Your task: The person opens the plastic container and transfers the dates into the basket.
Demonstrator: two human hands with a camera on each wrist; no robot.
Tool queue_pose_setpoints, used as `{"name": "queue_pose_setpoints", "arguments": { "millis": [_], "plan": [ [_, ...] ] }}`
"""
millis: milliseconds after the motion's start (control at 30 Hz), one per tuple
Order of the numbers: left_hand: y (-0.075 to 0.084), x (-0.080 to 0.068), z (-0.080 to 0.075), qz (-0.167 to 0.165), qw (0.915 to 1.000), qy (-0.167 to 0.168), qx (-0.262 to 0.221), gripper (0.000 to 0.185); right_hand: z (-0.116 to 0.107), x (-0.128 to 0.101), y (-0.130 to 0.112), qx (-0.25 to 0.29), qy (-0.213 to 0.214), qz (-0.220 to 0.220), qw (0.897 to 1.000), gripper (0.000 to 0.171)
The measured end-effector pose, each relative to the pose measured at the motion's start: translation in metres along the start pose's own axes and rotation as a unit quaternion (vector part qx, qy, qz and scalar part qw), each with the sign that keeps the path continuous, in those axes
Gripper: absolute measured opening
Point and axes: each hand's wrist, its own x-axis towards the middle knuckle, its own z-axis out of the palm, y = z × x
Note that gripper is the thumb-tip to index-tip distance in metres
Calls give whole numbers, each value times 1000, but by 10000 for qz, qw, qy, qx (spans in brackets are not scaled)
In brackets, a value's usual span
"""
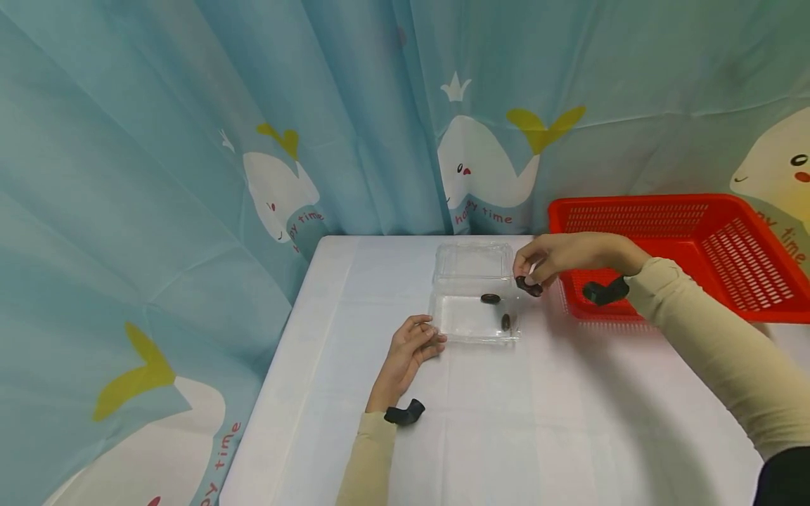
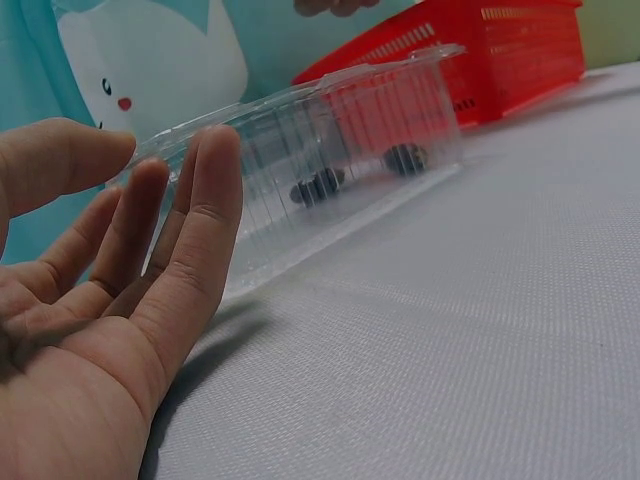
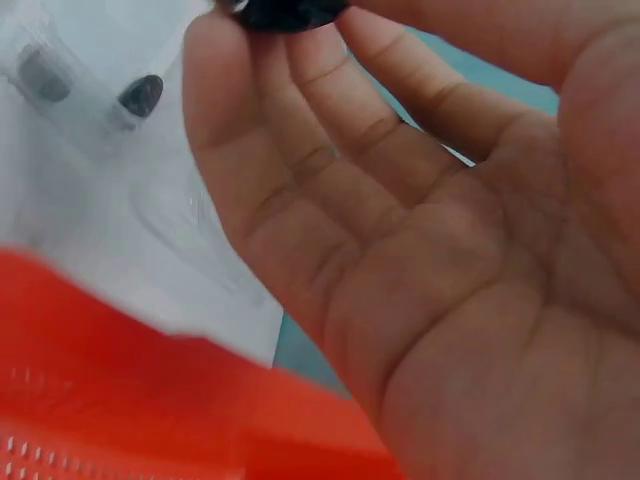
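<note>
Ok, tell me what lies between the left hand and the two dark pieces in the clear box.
In the left wrist view, only the clear box's near wall separates the left hand from the dark pieces.

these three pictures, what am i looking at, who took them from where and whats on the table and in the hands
No machine here: a person works with bare hands and wears three cameras. The wide picture comes from a camera on the head, looking down at a white table. The other two come from cameras strapped to each wrist, so each shows its own palm up close.

On the table lies a clear plastic box with its lid open and two small dark pieces inside. A red basket stands to the right.

The left hand rests with straight fingers against the box's near edge. The right hand pinches a third dark piece at its fingertips, beside the box.
</note>
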Motion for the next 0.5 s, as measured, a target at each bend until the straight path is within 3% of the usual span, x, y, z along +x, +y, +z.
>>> {"name": "queue_pose_setpoints", "arguments": {
  "millis": [233, 500],
  "plan": [
    [0, 0, 0, 59, 10000, -13, 4, 45, -16, -22, 21, 482, 328, -82, 9983, 23],
    [2, 0, 1, 67, 10000, -34, 9, 43, -33, -44, 46, 1130, 533, -470, 9910, 24]
  ]
}}
